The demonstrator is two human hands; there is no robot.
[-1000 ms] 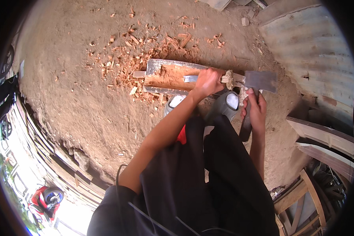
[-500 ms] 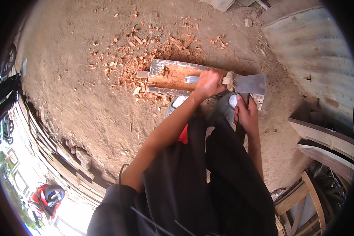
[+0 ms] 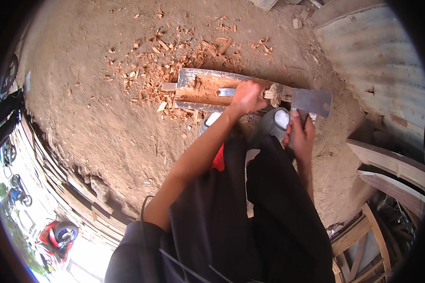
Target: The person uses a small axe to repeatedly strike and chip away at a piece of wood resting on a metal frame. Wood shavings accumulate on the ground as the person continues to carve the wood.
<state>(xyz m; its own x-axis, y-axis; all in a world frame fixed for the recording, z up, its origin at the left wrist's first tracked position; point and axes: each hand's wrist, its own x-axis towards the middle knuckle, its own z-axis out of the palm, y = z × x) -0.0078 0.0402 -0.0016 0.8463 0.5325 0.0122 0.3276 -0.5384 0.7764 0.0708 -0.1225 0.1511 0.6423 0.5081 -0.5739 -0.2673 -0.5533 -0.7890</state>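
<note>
Broad blade in right hand now farther from chisel

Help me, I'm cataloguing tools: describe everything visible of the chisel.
The chisel shows a flat, shiny metal blade and, at the other end, a pale, frayed handle butt, apparently wood. The left hand grips it, hiding its middle. It points left in the view, its blade over the hollowed timber; whether the edge touches the wood is unclear.

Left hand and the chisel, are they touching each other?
Touching. The head view shows the left hand wrapped around the chisel, with its metal blade jutting out one side and its frayed handle end the other.
</note>
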